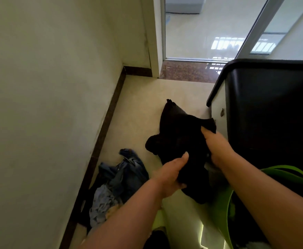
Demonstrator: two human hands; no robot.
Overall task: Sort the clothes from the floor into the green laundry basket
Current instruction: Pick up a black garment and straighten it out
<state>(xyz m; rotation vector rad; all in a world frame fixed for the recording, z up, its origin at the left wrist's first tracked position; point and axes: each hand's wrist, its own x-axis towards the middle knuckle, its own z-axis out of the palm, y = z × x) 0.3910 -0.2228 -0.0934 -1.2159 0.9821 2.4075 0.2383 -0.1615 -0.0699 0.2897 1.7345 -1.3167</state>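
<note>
Gripping a black garment (176, 133), seemingly trousers, both hands (167, 178) (217, 146) clamped on it

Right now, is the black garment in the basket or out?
Out: both hands, left hand and right hand, hold the black garment above the floor.

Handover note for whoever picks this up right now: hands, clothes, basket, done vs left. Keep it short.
Left hand: grips the lower part of the black garment.
Right hand: pinches its upper edge; the garment is held up, spread between both hands, above the floor.
Green laundry basket: lower right, beside the black cabinet; some fabric is inside, which I cannot identify.
Left: black garment not yet in the basket. The denim and light blue clothes are in a heap on the floor by the wall.
</note>
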